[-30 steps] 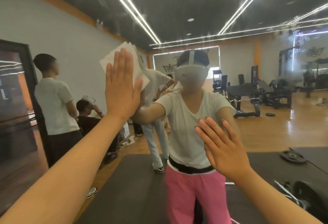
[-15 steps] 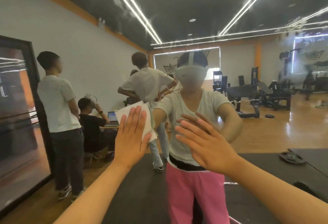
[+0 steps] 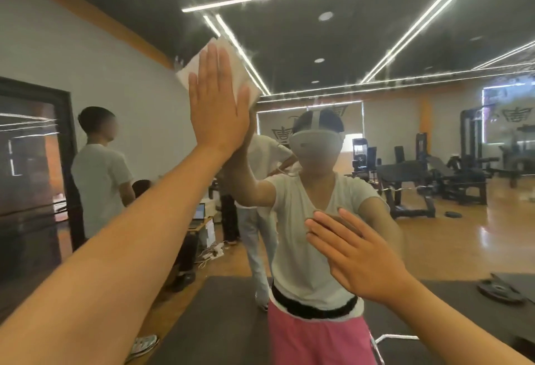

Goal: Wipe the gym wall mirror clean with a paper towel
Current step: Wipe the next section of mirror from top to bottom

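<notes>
Towel [image 3: 191, 71] lies flat on the mirror [image 3: 405, 46] under the left hand [image 3: 217, 101], whose straight, closed-up fingers press it high up. Right hand [image 3: 356, 254] is spread and unclenched at chest height, holding nothing. Half a second ago the towel was at chest level. Bare mirror runs on above and right of it.

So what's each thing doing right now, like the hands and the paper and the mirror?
Large gym wall mirror: hazy smears at upper right.
White paper towel: pressed flat on the mirror, high up.
Left hand: open, fingers straight, pressing the towel.
Right hand: open, fingers spread, holding nothing.
</notes>
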